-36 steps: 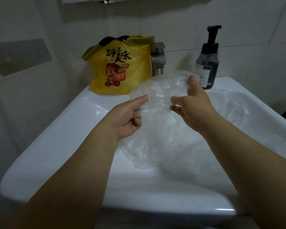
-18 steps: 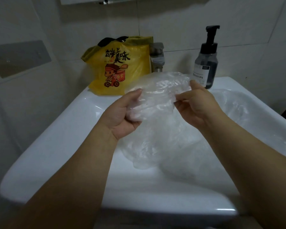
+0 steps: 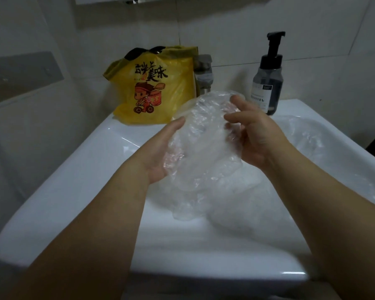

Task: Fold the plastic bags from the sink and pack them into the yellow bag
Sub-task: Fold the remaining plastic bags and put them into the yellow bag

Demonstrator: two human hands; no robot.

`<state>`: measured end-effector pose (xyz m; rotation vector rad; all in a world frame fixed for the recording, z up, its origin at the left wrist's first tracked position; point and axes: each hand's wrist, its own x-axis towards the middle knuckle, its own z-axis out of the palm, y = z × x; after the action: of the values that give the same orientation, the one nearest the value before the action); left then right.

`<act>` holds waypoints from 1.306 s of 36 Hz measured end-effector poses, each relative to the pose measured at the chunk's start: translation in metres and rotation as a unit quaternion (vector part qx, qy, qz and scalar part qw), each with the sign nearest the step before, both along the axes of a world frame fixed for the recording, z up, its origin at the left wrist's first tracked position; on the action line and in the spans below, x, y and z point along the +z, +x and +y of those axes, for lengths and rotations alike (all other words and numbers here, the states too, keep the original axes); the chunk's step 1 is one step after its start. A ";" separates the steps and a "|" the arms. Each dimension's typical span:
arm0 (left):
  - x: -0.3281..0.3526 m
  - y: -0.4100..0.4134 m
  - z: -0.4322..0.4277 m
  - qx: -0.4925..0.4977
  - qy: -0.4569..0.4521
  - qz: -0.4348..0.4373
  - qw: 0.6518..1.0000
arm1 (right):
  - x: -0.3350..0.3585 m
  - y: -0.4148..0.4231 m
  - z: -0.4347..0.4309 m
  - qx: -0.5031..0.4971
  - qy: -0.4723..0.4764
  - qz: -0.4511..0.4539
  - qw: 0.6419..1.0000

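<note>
A crumpled clear plastic bag (image 3: 204, 144) is held up over the white sink (image 3: 78, 187) between both hands. My left hand (image 3: 158, 152) holds its left side, thumb stretched along the edge, with the fingers hidden behind the plastic. My right hand (image 3: 256, 137) grips the bag's upper right part, thumb and forefinger curled over the top. More clear plastic bags (image 3: 312, 144) lie in the basin below and to the right. The yellow bag (image 3: 156, 89), printed with a cartoon figure, stands on the sink's back left corner, its top open.
A metal tap (image 3: 204, 74) stands behind the held bag, right of the yellow bag. A dark pump soap bottle (image 3: 268, 79) sits on the back right ledge. Tiled walls close in at the back and left.
The bag has been gathered into a more compact bundle and turned more upright. My left hand slid lower along its side, while my right hand shifted its grip onto the top edge.
</note>
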<state>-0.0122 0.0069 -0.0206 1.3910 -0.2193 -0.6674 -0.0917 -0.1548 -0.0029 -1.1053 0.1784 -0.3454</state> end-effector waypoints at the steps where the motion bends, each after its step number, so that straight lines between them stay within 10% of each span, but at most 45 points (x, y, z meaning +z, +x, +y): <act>1: -0.001 -0.001 -0.001 0.003 0.008 0.003 1.000 | -0.001 0.001 0.000 0.003 0.000 0.000 1.000; 8: 0.003 0.013 0.005 0.188 -0.125 0.023 0.974 | -0.009 0.005 -0.008 0.019 -0.036 0.059 0.997; 31: -0.003 -0.013 0.023 0.152 -0.208 -0.022 0.966 | -0.011 -0.027 -0.007 -0.034 0.064 0.053 0.996; 47: -0.012 -0.018 0.028 0.181 -0.008 -0.180 0.967 | -0.014 -0.023 -0.008 -0.048 -0.059 0.072 0.994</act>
<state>-0.0304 0.0352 -0.0323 1.4805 -0.2473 -0.1071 -0.1147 -0.1631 -0.0170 -1.2424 0.3444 -0.3658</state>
